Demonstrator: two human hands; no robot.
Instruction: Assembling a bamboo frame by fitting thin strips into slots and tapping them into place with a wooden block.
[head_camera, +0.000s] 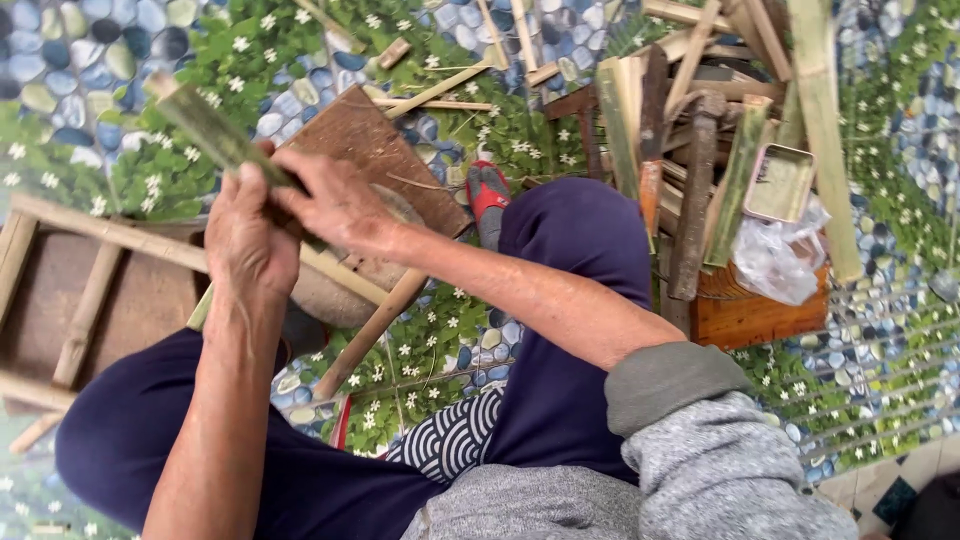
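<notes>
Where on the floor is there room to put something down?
Bare floor mat lies far from the left hand and right hand gripping the green bamboo strip, and beyond the wooden box. It is crowded around the bamboo pile.

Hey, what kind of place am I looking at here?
Probably a small floor-level bamboo craft workspace. Both hands, left hand and right hand, grip a green bamboo strip; cut bamboo pieces pile on a wooden box nearby.
</notes>
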